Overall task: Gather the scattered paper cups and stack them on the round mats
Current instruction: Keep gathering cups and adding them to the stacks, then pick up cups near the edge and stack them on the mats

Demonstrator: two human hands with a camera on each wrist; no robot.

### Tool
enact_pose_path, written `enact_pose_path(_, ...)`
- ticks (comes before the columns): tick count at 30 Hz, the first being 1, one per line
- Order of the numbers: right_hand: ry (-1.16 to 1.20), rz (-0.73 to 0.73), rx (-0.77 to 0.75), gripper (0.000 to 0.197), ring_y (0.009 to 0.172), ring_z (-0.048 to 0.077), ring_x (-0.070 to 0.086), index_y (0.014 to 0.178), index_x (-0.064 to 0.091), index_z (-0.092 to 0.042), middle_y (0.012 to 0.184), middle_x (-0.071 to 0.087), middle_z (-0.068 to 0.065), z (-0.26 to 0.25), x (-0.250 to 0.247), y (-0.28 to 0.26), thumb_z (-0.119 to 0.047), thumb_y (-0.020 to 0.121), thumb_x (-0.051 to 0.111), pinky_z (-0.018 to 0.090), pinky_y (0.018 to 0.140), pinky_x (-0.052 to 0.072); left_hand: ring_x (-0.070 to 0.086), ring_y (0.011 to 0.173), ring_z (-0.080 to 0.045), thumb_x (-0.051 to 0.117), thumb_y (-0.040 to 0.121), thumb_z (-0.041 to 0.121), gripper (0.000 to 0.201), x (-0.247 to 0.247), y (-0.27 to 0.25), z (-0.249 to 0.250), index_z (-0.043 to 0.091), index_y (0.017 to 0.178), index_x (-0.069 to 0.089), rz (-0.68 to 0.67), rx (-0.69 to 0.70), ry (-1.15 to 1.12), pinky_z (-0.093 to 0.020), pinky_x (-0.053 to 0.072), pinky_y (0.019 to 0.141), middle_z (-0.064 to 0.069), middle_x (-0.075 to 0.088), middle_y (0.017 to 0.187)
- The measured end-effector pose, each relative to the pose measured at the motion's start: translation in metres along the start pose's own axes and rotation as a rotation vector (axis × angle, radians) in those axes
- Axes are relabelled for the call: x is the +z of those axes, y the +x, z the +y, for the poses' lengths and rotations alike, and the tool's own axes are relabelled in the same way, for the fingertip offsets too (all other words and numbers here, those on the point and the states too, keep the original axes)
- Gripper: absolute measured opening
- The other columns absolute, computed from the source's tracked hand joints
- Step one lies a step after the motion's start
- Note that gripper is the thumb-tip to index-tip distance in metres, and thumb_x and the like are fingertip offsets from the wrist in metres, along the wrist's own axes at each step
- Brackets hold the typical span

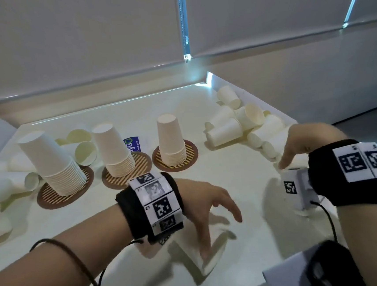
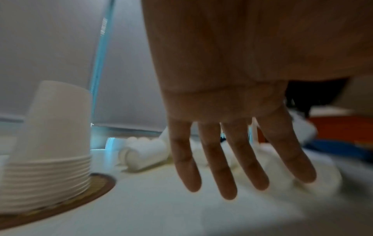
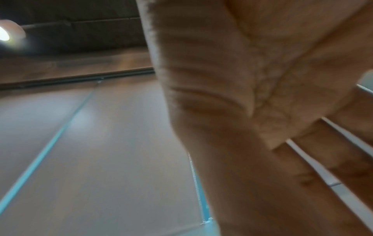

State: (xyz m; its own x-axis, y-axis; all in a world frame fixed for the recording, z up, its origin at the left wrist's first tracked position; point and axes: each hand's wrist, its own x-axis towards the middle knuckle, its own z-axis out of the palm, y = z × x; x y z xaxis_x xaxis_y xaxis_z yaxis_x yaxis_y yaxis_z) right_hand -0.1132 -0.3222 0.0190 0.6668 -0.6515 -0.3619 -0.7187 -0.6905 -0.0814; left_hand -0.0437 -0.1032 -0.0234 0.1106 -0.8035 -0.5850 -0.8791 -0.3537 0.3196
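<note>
The bench [image 1: 228, 180] was seen carrying 3 inverted stacks [image 1: 119, 149] on 3 mats [image 1: 175, 155], presumably for steadiness. Loose cups [image 1: 238, 124] were heaped far right, others far left. The left hand [image 1: 210, 207] was held spread and empty. The right hand [image 1: 298, 141], fingers straight, was poised over the right heap, seemingly for gathering.

The paper cups [image 1: 171, 140] were white and cream; the round mats [image 1: 190, 153] were brown with yellow-and-black stripes; the wristbands [image 1: 129, 208] were black with black-and-white markers.
</note>
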Motion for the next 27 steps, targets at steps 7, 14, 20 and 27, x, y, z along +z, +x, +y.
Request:
enact_pose_path(7, -0.186, -0.114, 0.175, 0.038, 0.095, 0.027, 0.053, 0.111, 0.064, -0.005, 0.112, 0.06, 0.012, 0.017, 0.019, 0.002, -0.019, 0.077, 0.073, 0.029, 0.079, 0.043, 0.046, 0.121, -0.018, 0.088, 0.058, 0.027, 0.098, 0.019, 0.001, -0.036, 0.039, 0.138, 0.033, 0.171, -0.099, -0.071, -0.04, 0.039, 0.106, 0.005, 0.049, 0.133)
enact_pose_path(14, 0.081, 0.013, -0.016, 0.032, 0.102, 0.026, 0.058, 0.11, 0.062, -0.009, 0.108, 0.065, 0.009, -0.008, 0.013, 0.002, -0.019, 0.081, 0.072, 0.032, 0.086, 0.046, 0.034, 0.135, -0.017, 0.088, 0.06, 0.027, 0.118, 0.026, -0.003, -0.057, 0.036, 0.148, 0.011, 0.272, -0.185, -0.202, -0.035, 0.028, 0.114, 0.005, 0.036, 0.147)
enact_pose_path(20, 0.903, 0.091, -0.291, 0.02, 0.073, 0.025, 0.058, 0.097, 0.059, -0.012, 0.077, 0.06, 0.008, -0.029, 0.002, -0.012, 0.005, 0.085, 0.06, 0.036, 0.073, 0.052, 0.05, 0.098, -0.007, 0.085, 0.064, 0.027, 0.085, 0.008, -0.016, -0.057, 0.031, 0.134, 0.037, 0.692, -0.18, -0.457, -0.009, 0.041, 0.068, 0.016, 0.051, 0.104)
enact_pose_path(27, 1.152, 0.065, -0.443, 0.021, 0.075, 0.017, 0.059, 0.106, 0.056, -0.012, 0.101, 0.061, 0.014, -0.049, 0.006, -0.02, 0.001, 0.09, 0.055, 0.021, 0.061, 0.057, 0.059, 0.1, -0.013, 0.09, 0.046, 0.04, 0.071, -0.017, -0.019, -0.049, 0.034, 0.109, 0.057, 1.025, -0.189, -0.678, -0.028, 0.051, 0.084, 0.01, 0.059, 0.103)
